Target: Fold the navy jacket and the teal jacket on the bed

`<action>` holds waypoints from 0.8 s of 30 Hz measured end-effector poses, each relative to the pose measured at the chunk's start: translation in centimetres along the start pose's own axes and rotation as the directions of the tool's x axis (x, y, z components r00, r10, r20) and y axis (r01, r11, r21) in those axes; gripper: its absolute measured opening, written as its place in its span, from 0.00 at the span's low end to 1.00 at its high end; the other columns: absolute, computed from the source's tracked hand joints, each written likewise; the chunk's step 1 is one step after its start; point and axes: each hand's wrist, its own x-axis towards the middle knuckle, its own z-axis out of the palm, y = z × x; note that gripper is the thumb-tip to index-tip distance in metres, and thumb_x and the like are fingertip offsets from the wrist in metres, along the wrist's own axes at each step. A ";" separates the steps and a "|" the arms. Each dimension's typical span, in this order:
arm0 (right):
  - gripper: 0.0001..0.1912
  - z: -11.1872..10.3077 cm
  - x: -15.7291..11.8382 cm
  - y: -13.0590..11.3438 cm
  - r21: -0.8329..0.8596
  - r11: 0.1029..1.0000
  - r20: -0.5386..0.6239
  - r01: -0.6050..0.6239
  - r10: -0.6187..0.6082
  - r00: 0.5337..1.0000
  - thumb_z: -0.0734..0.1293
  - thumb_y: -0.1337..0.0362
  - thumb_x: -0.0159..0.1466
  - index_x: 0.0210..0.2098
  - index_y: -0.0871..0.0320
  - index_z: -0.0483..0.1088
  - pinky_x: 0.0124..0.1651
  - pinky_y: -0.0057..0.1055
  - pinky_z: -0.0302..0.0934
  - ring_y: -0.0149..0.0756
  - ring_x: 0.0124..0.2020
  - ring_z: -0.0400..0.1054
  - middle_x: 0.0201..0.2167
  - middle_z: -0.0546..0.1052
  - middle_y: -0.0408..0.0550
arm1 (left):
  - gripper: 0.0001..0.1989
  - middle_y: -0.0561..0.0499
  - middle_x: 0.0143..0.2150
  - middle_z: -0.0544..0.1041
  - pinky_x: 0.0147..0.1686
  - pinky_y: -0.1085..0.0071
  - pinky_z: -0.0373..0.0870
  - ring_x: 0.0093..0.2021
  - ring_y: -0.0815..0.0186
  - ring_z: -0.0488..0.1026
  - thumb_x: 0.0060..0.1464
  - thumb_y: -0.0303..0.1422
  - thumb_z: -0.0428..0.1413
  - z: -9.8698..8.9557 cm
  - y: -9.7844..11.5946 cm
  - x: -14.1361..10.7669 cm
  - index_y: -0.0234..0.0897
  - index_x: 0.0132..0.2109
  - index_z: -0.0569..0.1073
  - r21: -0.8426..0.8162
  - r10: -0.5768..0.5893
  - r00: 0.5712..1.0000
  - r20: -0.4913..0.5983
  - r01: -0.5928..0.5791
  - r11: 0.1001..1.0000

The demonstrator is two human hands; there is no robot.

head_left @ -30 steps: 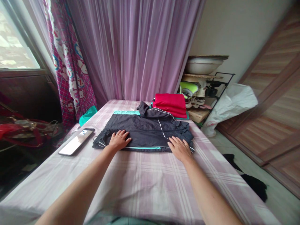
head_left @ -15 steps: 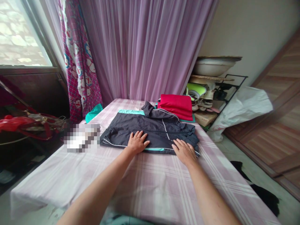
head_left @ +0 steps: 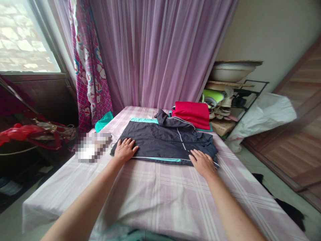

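Observation:
A dark jacket (head_left: 160, 137) with white piping and turquoise edges lies folded flat in front of me, its collar toward the back right. My left hand (head_left: 124, 150) rests flat on the jacket's near left end, fingers spread. On the near right part lies my right hand (head_left: 202, 162), also open, with its fingers stretched over the cloth. Neither hand grips anything. Behind the jacket's collar sits a folded red garment (head_left: 192, 114), on top of something teal.
A plaid cloth covers the table (head_left: 155, 197). At its left are a blurred-out object (head_left: 92, 147) and a teal cloth or bag (head_left: 103, 122). Purple curtains (head_left: 160, 53) hang behind. To the right stand a shoe rack (head_left: 225, 97) and a white sack (head_left: 268, 113).
My left hand has slid left along the jacket to its near left end. My right hand stays at about the same spot on the cloth. The view has shifted slightly.

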 end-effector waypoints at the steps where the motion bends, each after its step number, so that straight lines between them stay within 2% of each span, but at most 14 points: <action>1: 0.23 -0.1 0.0 -0.1 0.003 1.000 -0.034 -0.002 0.003 0.999 0.55 0.58 0.69 0.57 0.55 0.73 0.62 0.48 0.54 0.45 0.60 0.68 0.59 0.75 0.54 | 0.25 0.44 0.68 0.67 0.67 0.44 0.50 0.69 0.51 0.60 0.66 0.48 0.44 0.1 0.1 0.0 0.46 0.64 0.68 -0.006 -0.003 1.000 -0.003 0.003 1.000; 4: 0.23 -0.8 0.2 -1.4 0.023 0.999 -0.134 0.032 -0.029 0.991 0.56 0.61 0.69 0.58 0.57 0.72 0.64 0.53 0.49 0.47 0.59 0.68 0.59 0.75 0.56 | 0.25 0.45 0.68 0.67 0.67 0.44 0.50 0.69 0.51 0.60 0.65 0.49 0.44 0.3 0.2 0.1 0.47 0.63 0.68 -0.016 -0.009 1.000 -0.005 0.009 1.000; 6: 0.23 -1.6 0.8 -3.5 0.052 0.994 -0.158 0.097 -0.088 0.983 0.56 0.62 0.69 0.58 0.57 0.72 0.66 0.52 0.47 0.47 0.60 0.66 0.60 0.74 0.56 | 0.26 0.45 0.68 0.67 0.67 0.44 0.49 0.69 0.51 0.59 0.66 0.49 0.43 0.2 0.3 0.1 0.47 0.64 0.68 -0.025 -0.015 1.000 0.006 0.015 1.000; 11: 0.22 -3.7 3.9 -12.0 0.171 0.946 -0.077 0.276 -0.267 0.961 0.58 0.61 0.69 0.60 0.56 0.70 0.67 0.48 0.48 0.46 0.64 0.61 0.64 0.70 0.55 | 0.27 0.43 0.69 0.65 0.68 0.43 0.48 0.70 0.51 0.57 0.66 0.48 0.42 -0.1 0.5 0.0 0.43 0.65 0.67 -0.033 -0.025 0.999 0.033 0.026 0.999; 14: 0.21 -4.1 5.9 -16.8 0.259 0.900 -0.020 0.351 -0.358 0.934 0.60 0.59 0.70 0.60 0.55 0.71 0.66 0.45 0.51 0.45 0.65 0.60 0.65 0.69 0.55 | 0.28 0.43 0.70 0.64 0.68 0.44 0.47 0.71 0.51 0.56 0.66 0.48 0.42 -0.2 0.5 -0.2 0.42 0.65 0.66 -0.025 -0.026 0.998 0.049 0.028 0.999; 16: 0.22 -3.8 6.8 -19.1 0.296 0.880 0.012 0.372 -0.393 0.919 0.61 0.59 0.70 0.60 0.56 0.70 0.66 0.43 0.51 0.44 0.65 0.59 0.65 0.68 0.55 | 0.27 0.43 0.70 0.64 0.68 0.43 0.48 0.71 0.50 0.57 0.66 0.48 0.43 -0.4 0.4 -0.2 0.42 0.65 0.67 -0.031 -0.031 0.998 0.050 0.033 0.999; 20: 0.21 -2.9 7.7 -20.9 0.323 0.872 0.118 0.368 -0.423 0.899 0.63 0.58 0.69 0.60 0.55 0.70 0.65 0.43 0.53 0.44 0.65 0.59 0.65 0.68 0.55 | 0.22 0.42 0.66 0.70 0.66 0.42 0.53 0.67 0.46 0.62 0.64 0.45 0.48 -1.3 1.0 0.6 0.42 0.58 0.74 -0.048 -0.025 0.999 0.040 0.026 0.998; 22: 0.19 -2.5 7.8 -20.9 0.334 0.867 0.160 0.370 -0.439 0.884 0.63 0.58 0.69 0.57 0.54 0.72 0.63 0.43 0.56 0.43 0.64 0.61 0.63 0.70 0.53 | 0.19 0.42 0.64 0.72 0.65 0.44 0.56 0.65 0.48 0.66 0.63 0.41 0.49 -1.6 2.0 1.6 0.42 0.55 0.76 -0.073 0.021 1.000 -0.010 -0.022 0.997; 24: 0.17 -2.2 7.8 -20.5 0.350 0.852 0.158 0.390 -0.464 0.871 0.63 0.59 0.69 0.55 0.53 0.73 0.62 0.42 0.57 0.42 0.63 0.62 0.61 0.72 0.53 | 0.19 0.43 0.63 0.73 0.65 0.48 0.58 0.64 0.52 0.68 0.64 0.37 0.47 -1.6 3.4 2.7 0.42 0.57 0.75 -0.107 0.079 0.995 -0.062 -0.086 0.991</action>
